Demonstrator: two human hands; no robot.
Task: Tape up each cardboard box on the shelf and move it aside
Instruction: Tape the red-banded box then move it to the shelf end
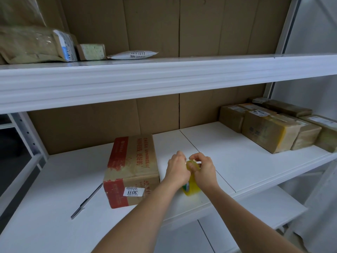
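- While both arms are reaching over the middle shelf (237, 154), the left hand (177, 168) and the right hand (205, 169) are closing their fingers around a roll of yellowish tape (191, 187), which is standing on edge on the shelf board.
- Fingertips of both hands are working at the top of the roll, seemingly picking for the loose end; whether any tape is being pulled free is too small to tell.
- Just to the left of the roll, a red-printed cardboard box (131, 170) with a "3011" sticker is lying on the same shelf, apart from both hands. Some glossy tape is showing near its front top edge, but whether its seam is sealed I cannot tell.
- At the right end of the shelf, a cluster of brown boxes (269, 128) is sitting together, shiny with tape, so those look finished and moved aside.
- By my judgement, the red box is the one remaining: taping it and shifting it aside are not yet done.
- Left of that box, a dark pen-like tool (86, 201) is lying untouched.
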